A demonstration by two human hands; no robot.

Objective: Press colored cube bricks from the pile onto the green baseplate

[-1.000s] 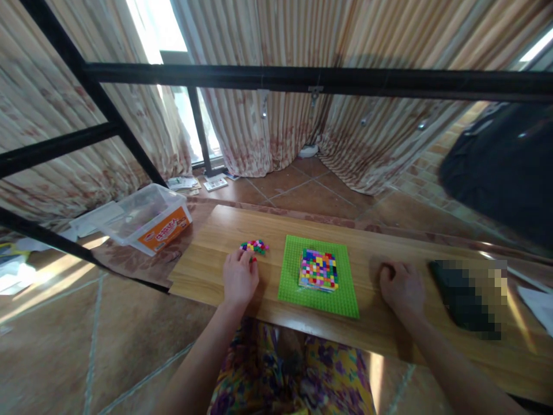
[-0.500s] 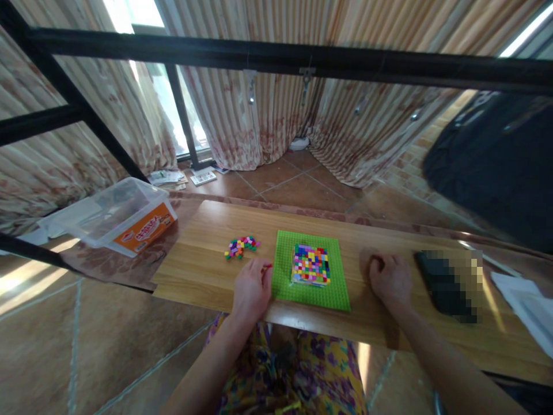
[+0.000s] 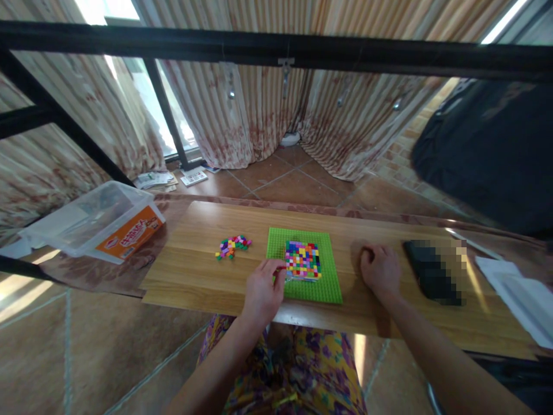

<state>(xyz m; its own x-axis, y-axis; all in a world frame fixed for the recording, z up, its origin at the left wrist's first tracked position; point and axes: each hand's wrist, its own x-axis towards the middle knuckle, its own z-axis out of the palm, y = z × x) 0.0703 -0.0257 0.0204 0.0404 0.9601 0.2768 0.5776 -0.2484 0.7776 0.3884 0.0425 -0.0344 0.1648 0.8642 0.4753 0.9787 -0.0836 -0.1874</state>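
My left hand [image 3: 264, 291] pinches a small red toy brick [image 3: 281, 267] at the left side of a block of many-coloured bricks [image 3: 302, 259]. That block stands on a green studded baseplate [image 3: 330, 282]. Whether the red brick touches the block I cannot tell. My right hand [image 3: 381, 270] rests on the table to the right of the baseplate, its fingers curled in; what they hold, if anything, is hidden. Left of the baseplate lies a loose pile of small coloured bricks [image 3: 233, 246].
The wooden table [image 3: 194, 276] bears a dark, partly pixelated object [image 3: 425, 274] and white papers [image 3: 514, 294] on the right. A clear plastic bin [image 3: 116, 219] with an orange label stands on the left. A black metal bar [image 3: 259, 46] crosses above the table.
My left hand has moved right with the red brick, from the baseplate's left edge to the block's side. My right hand has stayed in place. The whole view has shifted slightly.
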